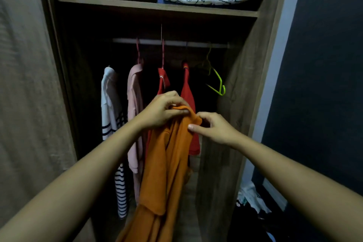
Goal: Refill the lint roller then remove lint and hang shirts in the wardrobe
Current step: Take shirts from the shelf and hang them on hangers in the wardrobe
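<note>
L hand (161, 111) pinching orange shirt (165, 163) at top | R hand (213, 128) pinching same top edge, just beside L | shirt hanging down in front of wardrobe (243, 84), below rail (170, 42) w/ hung shirts, empty green hanger (216, 79)

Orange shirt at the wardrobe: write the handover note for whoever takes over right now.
Left hand: grips the top of the orange shirt, held up before the open wardrobe.
Right hand: pinches the same top edge, beside the left.
Things: on the rail hang the striped white shirt, pink shirt, left red shirt and right red shirt. An empty yellow-green hanger hangs at the rail's right end. No lint roller in view; a hanger inside the orange shirt cannot be made out.
Done: four shirts hung.
Left: hang the orange shirt, probably on the free hanger.
</note>
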`<state>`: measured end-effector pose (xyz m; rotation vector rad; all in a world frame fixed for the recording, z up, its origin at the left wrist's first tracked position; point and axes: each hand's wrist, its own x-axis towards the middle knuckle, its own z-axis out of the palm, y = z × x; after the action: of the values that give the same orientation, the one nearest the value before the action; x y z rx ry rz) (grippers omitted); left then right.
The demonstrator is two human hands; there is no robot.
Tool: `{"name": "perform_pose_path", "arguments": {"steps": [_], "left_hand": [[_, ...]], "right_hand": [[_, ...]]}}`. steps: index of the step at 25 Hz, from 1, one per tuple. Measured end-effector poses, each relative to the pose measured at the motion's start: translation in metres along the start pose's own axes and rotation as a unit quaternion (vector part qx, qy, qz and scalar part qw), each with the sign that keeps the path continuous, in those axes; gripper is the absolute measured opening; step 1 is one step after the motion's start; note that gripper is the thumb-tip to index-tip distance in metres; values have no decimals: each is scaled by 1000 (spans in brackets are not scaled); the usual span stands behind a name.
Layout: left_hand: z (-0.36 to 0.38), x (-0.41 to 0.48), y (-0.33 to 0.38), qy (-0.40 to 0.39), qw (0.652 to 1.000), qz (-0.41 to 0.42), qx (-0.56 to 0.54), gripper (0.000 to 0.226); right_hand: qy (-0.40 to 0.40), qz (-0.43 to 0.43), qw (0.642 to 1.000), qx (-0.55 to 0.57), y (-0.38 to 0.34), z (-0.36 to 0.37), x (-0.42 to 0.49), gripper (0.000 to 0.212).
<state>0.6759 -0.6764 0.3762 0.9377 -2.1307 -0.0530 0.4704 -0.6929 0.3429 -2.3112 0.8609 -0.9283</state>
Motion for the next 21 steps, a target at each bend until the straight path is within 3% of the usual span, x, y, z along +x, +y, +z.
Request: {"name": "perform_pose_path", "arguments": {"steps": [4,7,9,11,13,15,19,21], "left_hand": [[-26,-14,-17,40,992,-21,117,29],[-27,-34,-30,124,965,-113,204,36],[-11,-57,-27,263,944,-133,146,16],[12,-82,-6,328,935,-127,37,19],[37,-97,18,272,949,-152,-38,24],[54,-101,29,211,958,-189,-36,32],[49,-88,29,291,925,-225,-92,17],[45,-81,35,272,925,-221,-146,15]], "right_hand": [[52,31,998,5,-13,11,17,34],[89,55,987,121,-39,24,36,17],[117,71,970,201,-60,34,47,21],[141,80,956,243,-70,40,58,27],[140,64,953,259,-78,42,63,35],[126,45,960,248,-81,41,64,37],[132,41,977,161,-77,28,54,35],[144,52,977,149,-70,16,51,31]]}}
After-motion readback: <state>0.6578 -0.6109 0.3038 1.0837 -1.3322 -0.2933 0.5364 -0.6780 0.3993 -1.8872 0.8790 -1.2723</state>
